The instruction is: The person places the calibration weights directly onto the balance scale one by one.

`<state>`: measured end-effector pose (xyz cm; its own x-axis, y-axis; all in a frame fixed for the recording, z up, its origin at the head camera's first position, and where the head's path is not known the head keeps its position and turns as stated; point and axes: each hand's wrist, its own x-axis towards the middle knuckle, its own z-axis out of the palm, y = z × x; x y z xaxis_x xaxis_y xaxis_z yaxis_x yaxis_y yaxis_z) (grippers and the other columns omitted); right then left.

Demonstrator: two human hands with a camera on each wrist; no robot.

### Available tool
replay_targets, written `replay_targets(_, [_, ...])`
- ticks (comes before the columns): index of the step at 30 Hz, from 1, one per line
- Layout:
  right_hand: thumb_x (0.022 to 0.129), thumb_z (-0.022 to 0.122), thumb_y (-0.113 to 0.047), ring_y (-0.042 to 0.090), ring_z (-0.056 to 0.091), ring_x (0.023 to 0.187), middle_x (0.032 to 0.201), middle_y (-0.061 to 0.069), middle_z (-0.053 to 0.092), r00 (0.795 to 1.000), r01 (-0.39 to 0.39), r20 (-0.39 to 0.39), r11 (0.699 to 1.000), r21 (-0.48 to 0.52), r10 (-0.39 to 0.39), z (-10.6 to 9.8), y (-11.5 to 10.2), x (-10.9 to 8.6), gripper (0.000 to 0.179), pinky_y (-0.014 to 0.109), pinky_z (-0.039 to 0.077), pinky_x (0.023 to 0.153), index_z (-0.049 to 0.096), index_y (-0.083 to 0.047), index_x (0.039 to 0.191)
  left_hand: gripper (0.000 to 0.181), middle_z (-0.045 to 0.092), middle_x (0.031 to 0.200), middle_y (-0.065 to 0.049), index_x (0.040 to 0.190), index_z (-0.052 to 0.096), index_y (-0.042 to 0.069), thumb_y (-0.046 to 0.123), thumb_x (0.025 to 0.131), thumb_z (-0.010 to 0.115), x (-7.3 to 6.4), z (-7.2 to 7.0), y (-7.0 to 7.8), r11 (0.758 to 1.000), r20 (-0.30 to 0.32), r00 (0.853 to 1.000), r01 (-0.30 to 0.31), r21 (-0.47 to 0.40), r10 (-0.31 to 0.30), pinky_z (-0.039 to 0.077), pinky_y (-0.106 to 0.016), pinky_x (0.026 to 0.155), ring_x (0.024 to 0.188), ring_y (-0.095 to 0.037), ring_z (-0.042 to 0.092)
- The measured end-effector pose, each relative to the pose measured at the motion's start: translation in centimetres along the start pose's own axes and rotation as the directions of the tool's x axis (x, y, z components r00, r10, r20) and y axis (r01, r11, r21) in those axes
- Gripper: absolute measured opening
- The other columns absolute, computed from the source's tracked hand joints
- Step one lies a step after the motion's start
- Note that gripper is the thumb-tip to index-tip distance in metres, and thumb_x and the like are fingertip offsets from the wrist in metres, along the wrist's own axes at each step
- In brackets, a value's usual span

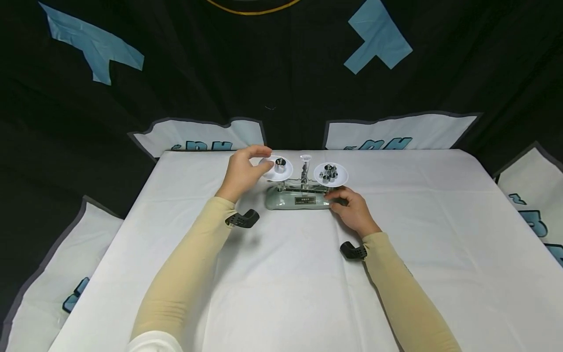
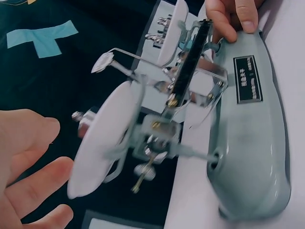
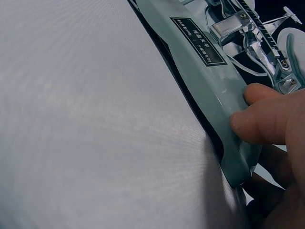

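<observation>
A green balance scale (image 1: 290, 201) with two white pans stands toward the far side of the table. On its left pan (image 1: 287, 175) sits a shiny metal weight (image 1: 280, 166); the right pan (image 1: 342, 180) bears several smaller metal weights (image 1: 328, 172). My left hand (image 1: 244, 168) hovers beside the left pan. Its fingers are spread and hold nothing, as the left wrist view shows. With my right hand (image 1: 352, 210) I grip the right end of the scale's base (image 3: 224, 95), the thumb (image 3: 248, 126) on its front face and other fingers partly hidden behind.
A white cloth covers the table (image 1: 281, 293). Beyond its far edge hangs a dark curtain (image 1: 220, 88) with blue patches. The scale's pointer and ruled beam (image 2: 190, 67) stand between the pans, and a black nameplate (image 2: 248, 78) is on the base.
</observation>
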<state>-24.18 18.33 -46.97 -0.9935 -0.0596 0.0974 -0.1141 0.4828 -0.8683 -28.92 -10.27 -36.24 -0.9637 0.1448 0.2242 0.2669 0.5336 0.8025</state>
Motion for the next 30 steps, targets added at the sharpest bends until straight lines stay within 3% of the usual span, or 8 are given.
replay_targets(5, [0.090,0.064,0.002,0.038,0.050,0.141,0.140,0.019,0.061,1.000,0.001,0.001,1.000,-0.001,-0.001,0.1,0.0,0.1,0.022,0.051,0.036,0.122,0.073,0.001,0.109,0.033,0.070,0.131,-0.010,0.126,0.069,0.010,0.019,0.094,0.068,-0.8,-2.0,-0.3,0.999,-0.032,0.999,0.035,0.013,-0.035,0.045,-0.054,0.113,0.134,-0.026,0.056])
replay_targets(18, [0.090,0.064,0.001,0.039,0.048,0.143,0.141,0.019,0.061,1.000,-0.006,0.000,1.000,-0.009,0.006,0.0,0.1,0.0,0.021,0.053,0.035,0.123,0.073,0.001,0.110,0.033,0.068,0.133,-0.015,0.126,0.069,0.006,0.018,0.096,0.064,-3.9,-7.5,-2.0,0.996,-0.129,0.990,0.066,0.064,-0.058,0.038,-0.058,0.117,0.139,-0.029,0.051])
replay_targets(24, [0.090,0.064,0.002,0.040,0.050,0.141,0.139,0.021,0.061,1.000,0.007,-0.002,1.000,-0.010,-0.007,0.0,0.1,0.0,0.022,0.054,0.036,0.122,0.074,0.001,0.110,0.031,0.068,0.134,-0.014,0.125,0.069,0.007,0.019,0.096,0.065,-5.6,-8.7,-3.2,0.992,-0.124,0.987,0.107,0.066,-0.098,0.038,-0.061,0.115,0.140,-0.030,0.050])
replay_targets(30, [0.091,0.064,0.000,0.039,0.050,0.141,0.138,0.020,0.062,1.000,0.004,0.006,1.000,0.007,-0.004,-0.1,-0.1,-0.1,0.021,0.052,0.037,0.122,0.073,0.001,0.110,0.030,0.068,0.134,-0.015,0.123,0.069,0.006,0.018,0.096,0.065,-7.4,-8.8,-4.5,0.987,-0.092,0.986,0.143,0.078,-0.136,0.039,-0.061,0.115,0.141,-0.032,0.049])
